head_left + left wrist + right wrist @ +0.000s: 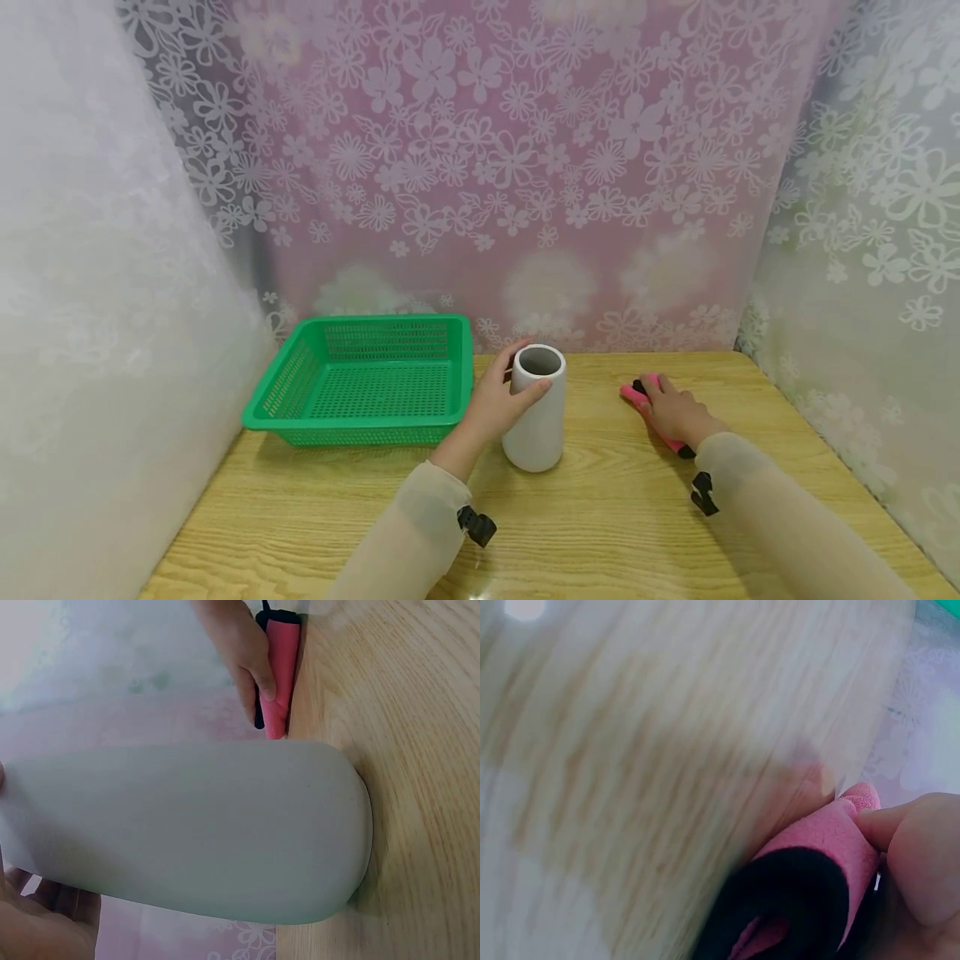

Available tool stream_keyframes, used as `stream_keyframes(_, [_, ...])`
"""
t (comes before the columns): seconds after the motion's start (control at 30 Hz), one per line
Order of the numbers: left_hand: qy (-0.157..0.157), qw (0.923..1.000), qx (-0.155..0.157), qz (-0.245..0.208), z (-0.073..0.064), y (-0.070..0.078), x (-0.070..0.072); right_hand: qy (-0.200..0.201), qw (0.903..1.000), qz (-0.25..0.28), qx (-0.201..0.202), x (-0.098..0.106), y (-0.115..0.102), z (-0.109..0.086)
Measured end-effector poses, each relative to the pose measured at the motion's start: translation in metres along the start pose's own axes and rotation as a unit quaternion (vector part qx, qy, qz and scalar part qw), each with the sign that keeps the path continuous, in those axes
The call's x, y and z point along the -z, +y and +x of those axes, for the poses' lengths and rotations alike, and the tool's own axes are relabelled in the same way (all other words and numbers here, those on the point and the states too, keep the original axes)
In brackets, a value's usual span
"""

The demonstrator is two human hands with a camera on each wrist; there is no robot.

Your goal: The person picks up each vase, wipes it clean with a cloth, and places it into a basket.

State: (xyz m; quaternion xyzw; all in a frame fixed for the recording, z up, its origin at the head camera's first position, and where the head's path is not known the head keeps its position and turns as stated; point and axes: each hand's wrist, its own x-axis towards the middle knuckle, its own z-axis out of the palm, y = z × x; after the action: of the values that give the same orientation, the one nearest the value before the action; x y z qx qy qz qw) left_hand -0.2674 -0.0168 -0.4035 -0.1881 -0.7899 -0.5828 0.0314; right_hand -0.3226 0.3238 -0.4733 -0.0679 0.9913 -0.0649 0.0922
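A tall white vase with a round open mouth stands upright on the wooden table. My left hand grips it near the top, thumb on the near side and fingers behind. The left wrist view shows the vase's smooth wall with the fingers at its upper end. Off to the right, my right hand holds a folded pink cloth with black edging on the tabletop. Close up, the thumb presses the pink fabric, and its black-edged end shows a rolled fold.
A green plastic basket with slotted sides sits left of the vase, near the left forearm. Flowered curtains enclose the table at the back and on both sides.
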Motion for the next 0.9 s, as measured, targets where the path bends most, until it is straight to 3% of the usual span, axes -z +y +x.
stream_keyframes(0.23, [0.013,0.9992,-0.036,0.015,0.000,-0.005,-0.004,-0.001,1.0000,-0.004,-0.009,0.000,-0.002,0.001])
stream_keyframes(0.4, [-0.001,0.9989,-0.045,0.012,-0.004,-0.009,-0.003,0.001,0.9999,-0.010,-0.008,0.001,-0.004,-0.002])
stream_keyframes(0.9, [-0.042,0.9972,0.042,0.046,-0.016,-0.018,-0.001,0.005,0.9999,-0.013,0.001,0.001,-0.006,-0.004])
